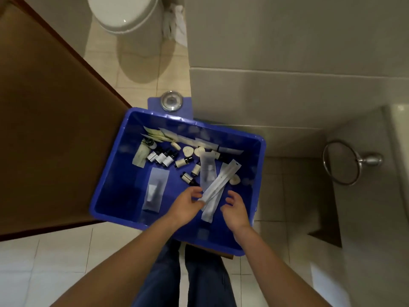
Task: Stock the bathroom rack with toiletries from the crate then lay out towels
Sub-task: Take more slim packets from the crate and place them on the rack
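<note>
Stocking step in hand: picking toiletries out of the crate point(262, 149); no rack and no towels in view, so the task looks early.

Left hand point(188, 206), at 6 o'clock inside the crate: grip closed to a pinch, thumb and fingertips on the near end of the long white packets point(221, 180). These lie slanted, far ends toward 1 o'clock. Looks like two overlapping; cannot be sure.

Right hand point(235, 210), at 5 o'clock: grip half open, fingers loosely curled, just beside the packets. It appears to hold nothing.

Remaining stock, all on the crate floor:
- small bottles point(162, 159), clustered at 10 o'clock, a few strays toward centre
- round soaps point(194, 150) at 12 o'clock
- frosted sachet point(156, 191) with a tube inside, at 7 o'clock
- pale flat packets along the far wall

Next move, as I judge it: lift the packets clear with the left pinch, right hand steadying the free ends or gathering more, then turn to find the rack. Thin slippery packets may slide apart if pinched at one end only.

Surroundings: crate seems raised off the floor; its support is hidden. Brown door point(44, 129) at 9 o'clock, touching or just beside the crate's left side. Floor drain point(171, 101) at 12 o'clock, toilet point(124, 14) beyond it. Towel ring point(340, 162) on the wall at 3 o'clock, bare. Nothing blocks the lift.
</note>
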`<action>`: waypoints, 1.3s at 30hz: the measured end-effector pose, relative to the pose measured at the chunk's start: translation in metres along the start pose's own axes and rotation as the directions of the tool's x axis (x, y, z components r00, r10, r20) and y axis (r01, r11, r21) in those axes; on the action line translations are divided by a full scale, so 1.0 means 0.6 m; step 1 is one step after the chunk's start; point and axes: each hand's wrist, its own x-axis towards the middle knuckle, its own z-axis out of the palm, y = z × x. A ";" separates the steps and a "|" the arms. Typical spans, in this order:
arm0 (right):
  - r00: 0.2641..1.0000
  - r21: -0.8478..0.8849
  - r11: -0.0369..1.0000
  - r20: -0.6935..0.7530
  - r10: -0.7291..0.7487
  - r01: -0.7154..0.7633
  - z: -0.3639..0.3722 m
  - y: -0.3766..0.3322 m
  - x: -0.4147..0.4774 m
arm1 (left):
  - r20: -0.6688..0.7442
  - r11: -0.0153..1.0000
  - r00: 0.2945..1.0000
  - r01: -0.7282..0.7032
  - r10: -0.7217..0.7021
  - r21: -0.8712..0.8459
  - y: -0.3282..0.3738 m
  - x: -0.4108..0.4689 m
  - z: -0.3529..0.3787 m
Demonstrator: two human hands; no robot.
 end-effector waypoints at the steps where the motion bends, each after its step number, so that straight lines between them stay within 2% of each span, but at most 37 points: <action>1: 1.000 0.015 1.000 -0.002 0.024 -0.024 0.005 0.003 0.018 | 0.021 1.000 1.000 0.012 -0.012 0.008 -0.005 0.019 0.004; 7: 0.991 0.121 0.985 -0.018 0.129 -0.126 0.038 0.028 0.110 | 0.104 0.999 0.994 0.042 -0.041 -0.008 -0.033 0.109 0.040; 13: 0.973 0.235 0.951 -0.064 0.221 -0.200 0.055 0.034 0.171 | 0.155 1.000 0.988 -0.006 0.005 0.005 -0.050 0.159 0.062; 19: 0.949 0.332 0.911 -0.109 0.296 -0.246 0.060 0.043 0.200 | 0.173 1.000 0.985 -0.013 0.011 0.007 -0.072 0.179 0.065; 24: 0.942 0.381 0.883 -0.079 0.327 -0.275 0.066 0.036 0.202 | 0.170 1.000 0.986 0.009 -0.004 -0.025 -0.078 0.180 0.064; 28: 0.952 0.410 0.869 -0.010 0.307 -0.276 0.075 0.020 0.192 | 0.173 0.998 0.984 -0.041 0.050 -0.055 -0.076 0.179 0.061; 33: 0.946 0.459 0.843 -0.018 0.323 -0.279 0.086 0.025 0.186 | 0.139 0.995 0.990 -0.018 0.031 -0.095 -0.080 0.176 0.051; 39: 0.967 0.437 0.872 -0.023 0.254 -0.219 0.088 0.029 0.170 | 0.082 0.998 0.996 -0.015 0.019 -0.056 -0.073 0.166 0.044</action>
